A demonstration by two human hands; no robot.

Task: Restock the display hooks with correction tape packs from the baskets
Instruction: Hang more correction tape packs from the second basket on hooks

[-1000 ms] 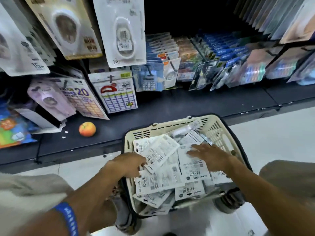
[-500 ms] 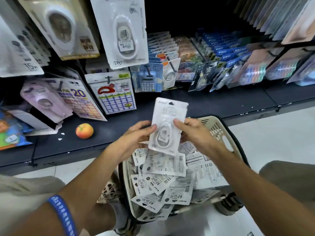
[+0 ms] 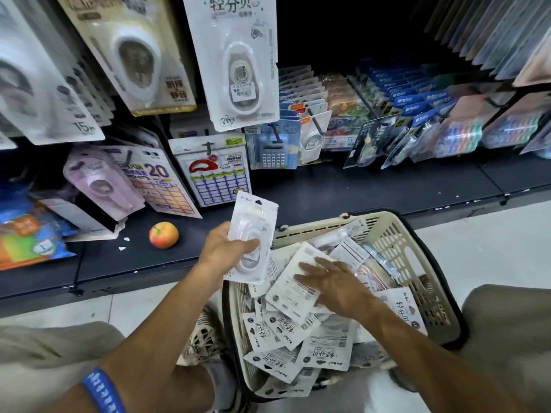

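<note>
At the far left, hanging packs (image 3: 38, 84) are blurred and cut off by the frame edge, their print mostly unreadable. Below them a purple-tinted pack (image 3: 101, 183) leans on the dark shelf (image 3: 328, 192), and an apple (image 3: 163, 234) sits on the shelf just left of the hands. A blue wristband (image 3: 103, 391) circles the left forearm at the bottom edge.

The left hand (image 3: 222, 248) grips one correction tape pack (image 3: 252, 236) upright above the basket's near-left corner; the thumb crosses the front of the blister while the other fingers are hidden behind the card. The pack's lower end overlaps the basket rim. Straight above hangs a matching white pack on a display hook (image 3: 238, 64); the hook itself is not visible.

To the right, the cream basket (image 3: 417, 263) stands on the floor, filled with loose packs (image 3: 298, 332) lying mostly back side up. The right hand (image 3: 334, 281) lies with fingers spread and fairly straight on top of one of them, slightly motion-blurred; whether it pinches anything underneath cannot be told. Further right, rows of blue-carded goods (image 3: 417, 108) are too small to identify.
</note>
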